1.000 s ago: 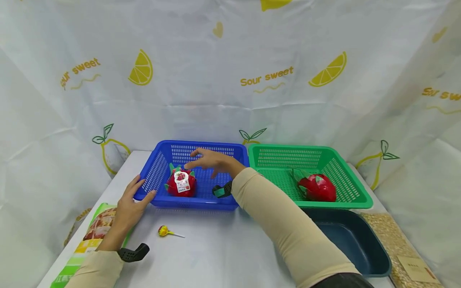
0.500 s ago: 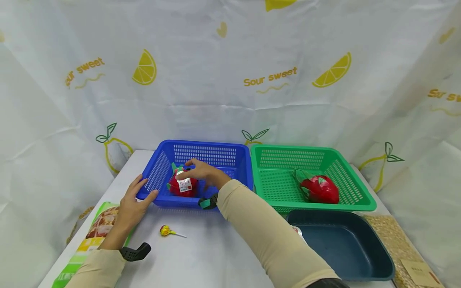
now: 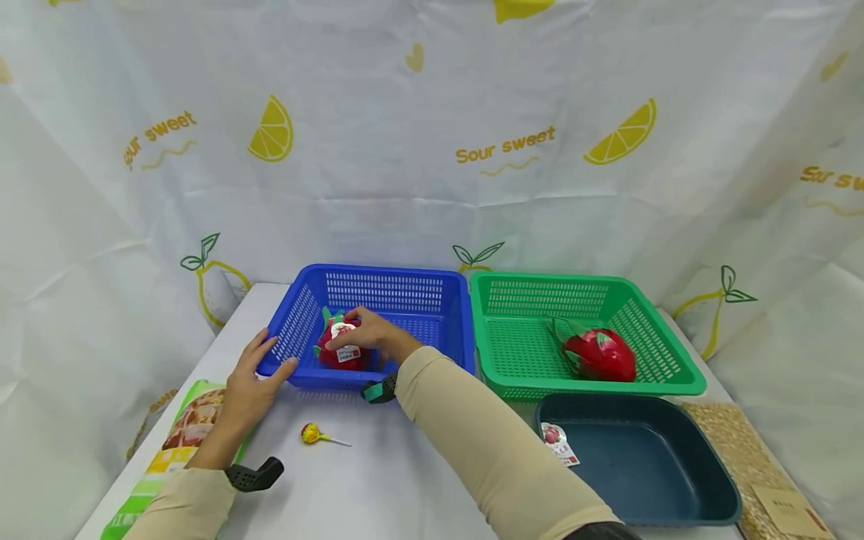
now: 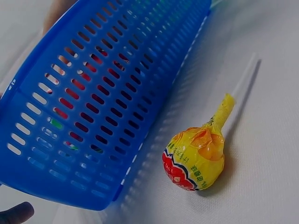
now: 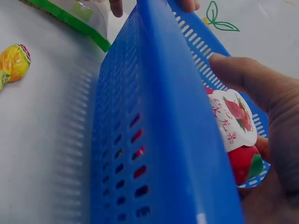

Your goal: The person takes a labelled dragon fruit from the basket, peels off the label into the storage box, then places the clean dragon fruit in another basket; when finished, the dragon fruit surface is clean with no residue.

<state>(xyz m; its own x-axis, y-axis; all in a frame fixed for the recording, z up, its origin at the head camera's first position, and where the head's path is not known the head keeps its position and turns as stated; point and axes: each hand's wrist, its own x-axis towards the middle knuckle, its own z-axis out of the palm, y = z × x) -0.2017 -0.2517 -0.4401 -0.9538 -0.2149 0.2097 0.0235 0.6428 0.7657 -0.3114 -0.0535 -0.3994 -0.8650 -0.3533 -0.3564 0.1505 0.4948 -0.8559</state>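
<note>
A blue basket (image 3: 388, 381) holds a red dragon fruit (image 3: 344, 358) with green tips and a white label. My right hand (image 3: 371, 335) reaches over the front rim and grips the fruit, thumb by the label; in the right wrist view some fingers lie behind the fruit (image 5: 244, 163). My left hand (image 3: 251, 386) holds the basket's front left corner between thumb and fingers. In the left wrist view the basket wall (image 4: 93, 107) hides most of the fruit, and a fingertip (image 4: 18, 213) shows below the corner.
A wrapped lollipop (image 3: 311, 433) lies before the blue basket. Right of it, a green basket (image 3: 587, 386) holds another dragon fruit (image 3: 599, 355). A dark blue tray (image 3: 641, 457) with a label (image 3: 559, 444) at its left edge stands in front. Packages lie left (image 3: 196, 420) and right (image 3: 732, 435).
My right hand has moved left and down onto the dragon fruit in the blue basket. The sleeve has uncovered the dark tray's left side and its label. My left hand stays at the corner.
</note>
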